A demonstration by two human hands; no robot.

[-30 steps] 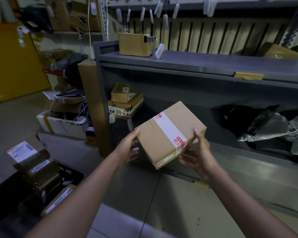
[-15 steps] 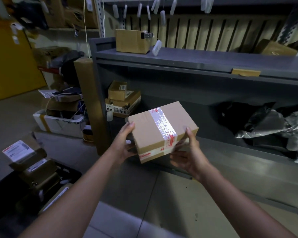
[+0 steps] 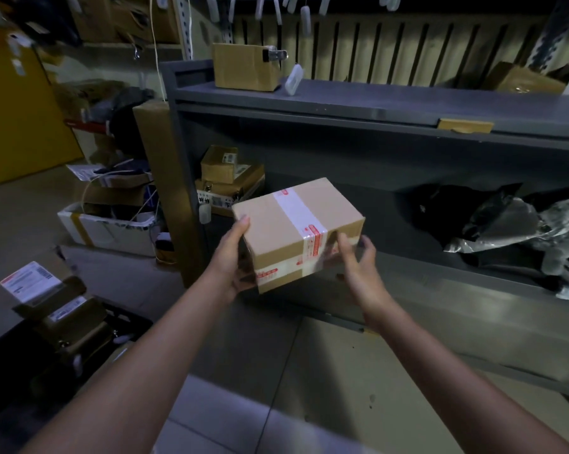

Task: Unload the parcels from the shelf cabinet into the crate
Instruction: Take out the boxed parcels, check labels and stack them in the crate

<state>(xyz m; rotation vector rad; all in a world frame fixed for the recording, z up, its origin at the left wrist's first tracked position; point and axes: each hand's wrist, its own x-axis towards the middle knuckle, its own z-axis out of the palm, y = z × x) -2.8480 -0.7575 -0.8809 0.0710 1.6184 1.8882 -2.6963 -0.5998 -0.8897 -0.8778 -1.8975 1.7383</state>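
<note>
Turned, parcel [image 3: 296, 224] sits clamped in left hand [image 3: 234, 260] and right hand [image 3: 358, 270] grip, stacked boxes [image 3: 227, 181] behind.

Parcel-crowded crate [image 3: 126, 319]; open floor [image 3: 244, 371] alongside.

Held parcel [image 3: 298, 231]: tan cardboard, white tape band with red print. Shelf cabinet [image 3: 375, 103]: dark grey. Stacked boxes [image 3: 226, 181] inside: brown, lower one with white strip, black print. Crumpled bags [image 3: 506, 227]: silver-grey and black. Panel [image 3: 14, 109] at left: yellow. Crate [image 3: 129, 319]: black. Floor [image 3: 244, 371]: pale grey tiles
</note>
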